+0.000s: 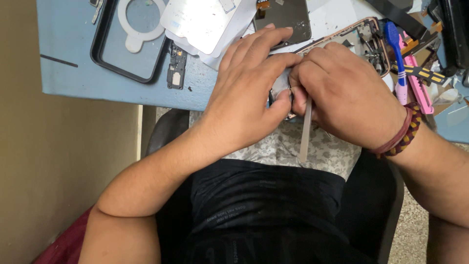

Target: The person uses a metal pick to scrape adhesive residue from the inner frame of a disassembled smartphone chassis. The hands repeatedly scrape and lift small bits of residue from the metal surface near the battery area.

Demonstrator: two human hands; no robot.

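Head view, seated person, hands working at the near edge of a pale blue work mat point(78, 73).

Nearest: flat grey plastic pry stick point(306, 129), long and thin, hangs down past the mat edge over the lap. Its upper end is gripped by the right hand point(342, 90), fingers curled shut around it; a red and yellow-black braided band sits on that wrist.

Left hand point(249, 95) lies just beside the right, thumbs touching. Thumb and forefinger are pinched closed on a small grey metal part point(282, 85) at the near end of a copper-rimmed opened phone frame point(359, 29). The other fingers are spread flat over the frame. The frame lies on the mat, running away from the hands toward the upper right; most of it is hidden under both hands.

Further out, left: small black circuit board point(177, 66), then a black soft phone case point(105, 54) with a white ring-shaped sheet inside. Centre: white backing sheet point(200, 24) and dark glass screen panel point(288, 17). Right: blue-headed toothbrush with pink handle point(396, 54), beside the frame.
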